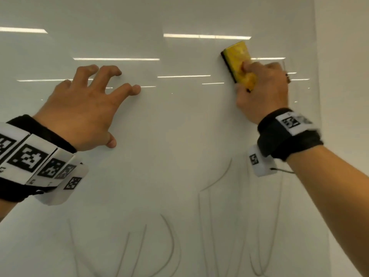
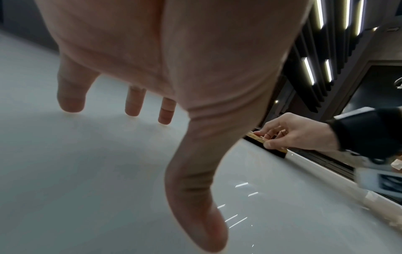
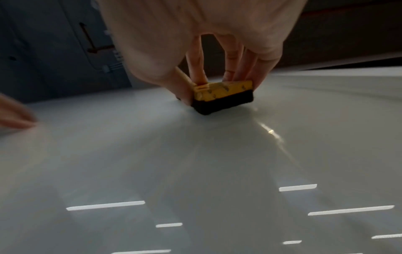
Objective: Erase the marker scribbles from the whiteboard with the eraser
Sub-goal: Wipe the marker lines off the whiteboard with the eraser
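Her right hand (image 1: 261, 90) pinches the yellow eraser (image 1: 238, 62) at one o'clock; the left hand (image 1: 83, 112) braces, fingers splayed. Faint scribbles (image 1: 169, 242) at six o'clock could get missed.

Head view: evenly bright, with strip-light reflections glaring across the glossy whiteboard (image 1: 179, 126) from 9 to 2 o'clock; the right hand (image 1: 263, 90) and its wrist band show motion blur at 3 o'clock. Left wrist view: dimmer and soft throughout, the left hand (image 2: 174, 60) oversized by wide-angle distortion, casting a diffuse shadow toward 8 o'clock. Right wrist view: dim, grainy, glare streaks from 5 to 7 o'clock, blur at 9 o'clock.
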Action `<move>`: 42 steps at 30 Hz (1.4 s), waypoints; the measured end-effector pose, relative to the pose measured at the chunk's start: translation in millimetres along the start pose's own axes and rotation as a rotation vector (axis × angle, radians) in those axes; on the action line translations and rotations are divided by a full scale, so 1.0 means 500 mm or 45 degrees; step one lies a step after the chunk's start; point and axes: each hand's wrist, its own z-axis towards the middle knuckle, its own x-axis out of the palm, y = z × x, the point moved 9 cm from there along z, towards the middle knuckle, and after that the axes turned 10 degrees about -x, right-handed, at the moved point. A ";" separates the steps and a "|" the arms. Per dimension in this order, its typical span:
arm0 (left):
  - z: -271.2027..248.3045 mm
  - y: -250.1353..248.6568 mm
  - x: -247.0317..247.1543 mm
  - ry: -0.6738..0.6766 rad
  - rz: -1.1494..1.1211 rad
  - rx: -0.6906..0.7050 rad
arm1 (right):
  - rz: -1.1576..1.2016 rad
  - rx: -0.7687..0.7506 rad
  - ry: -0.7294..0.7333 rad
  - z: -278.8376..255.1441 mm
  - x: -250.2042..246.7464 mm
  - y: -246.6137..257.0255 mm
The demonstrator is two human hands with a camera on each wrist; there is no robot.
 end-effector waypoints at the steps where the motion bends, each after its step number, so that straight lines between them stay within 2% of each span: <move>1: 0.001 0.000 0.002 -0.007 0.003 0.005 | 0.000 -0.079 0.005 -0.023 0.008 0.023; 3: 0.002 0.001 0.005 -0.042 0.011 0.023 | 0.079 -0.269 0.041 -0.088 0.023 0.054; 5: 0.003 0.000 0.008 -0.068 0.018 0.034 | 0.075 -0.280 0.025 -0.108 0.011 0.011; 7: 0.005 0.002 0.013 -0.082 0.010 0.032 | -0.002 -0.095 -0.100 -0.055 -0.025 -0.083; 10: 0.005 0.002 0.017 -0.090 0.001 0.036 | -0.111 0.345 -0.195 0.012 -0.071 -0.245; 12: 0.006 0.004 0.021 -0.075 -0.007 0.029 | -0.059 0.492 -0.290 0.025 -0.092 -0.293; 13: 0.007 0.005 0.021 -0.071 -0.004 0.019 | -0.061 0.511 -0.282 0.024 -0.090 -0.286; 15: 0.009 0.004 0.019 -0.075 0.004 0.004 | -0.054 0.460 -0.196 0.005 -0.067 -0.253; 18: 0.014 0.001 0.020 -0.075 0.017 -0.001 | -0.040 0.097 -0.082 -0.049 -0.039 -0.184; 20: 0.013 0.003 0.022 -0.076 0.014 -0.002 | -0.095 0.060 -0.066 -0.059 -0.049 -0.218; 23: 0.011 0.000 0.017 -0.087 -0.013 0.017 | -0.145 0.479 -0.154 -0.061 -0.097 -0.331; 24: 0.010 -0.001 0.016 -0.079 -0.020 0.019 | -0.130 0.565 -0.178 -0.073 -0.100 -0.339; 25: 0.009 -0.001 0.015 -0.065 -0.027 0.014 | -0.128 0.568 -0.187 -0.086 -0.096 -0.322; 26: 0.009 -0.002 0.014 -0.050 -0.037 0.004 | -0.115 0.515 -0.184 -0.102 -0.083 -0.289; 30: 0.011 -0.010 0.003 -0.005 -0.068 -0.041 | 0.048 -0.002 -0.113 -0.241 -0.017 -0.090; 31: 0.011 -0.011 0.003 -0.006 -0.068 -0.050 | 0.078 -0.097 -0.095 -0.273 -0.009 -0.061; 33: 0.011 -0.010 0.005 -0.010 -0.068 -0.058 | 0.098 -0.166 -0.054 -0.276 -0.008 -0.071; 35: 0.011 -0.008 0.007 -0.030 -0.077 -0.051 | -0.005 -0.028 -0.123 -0.229 -0.029 -0.161; 38: 0.006 -0.008 0.009 -0.047 -0.064 -0.008 | -0.107 0.497 -0.263 -0.181 -0.081 -0.331; 39: 0.006 -0.008 0.008 -0.043 -0.061 -0.003 | -0.081 0.620 -0.284 -0.183 -0.084 -0.354; 41: 0.005 -0.010 0.005 -0.016 -0.063 -0.021 | -0.064 0.633 -0.251 -0.200 -0.071 -0.318; 42: 0.006 -0.013 0.004 -0.010 -0.073 -0.033 | -0.064 0.538 -0.236 -0.217 -0.060 -0.269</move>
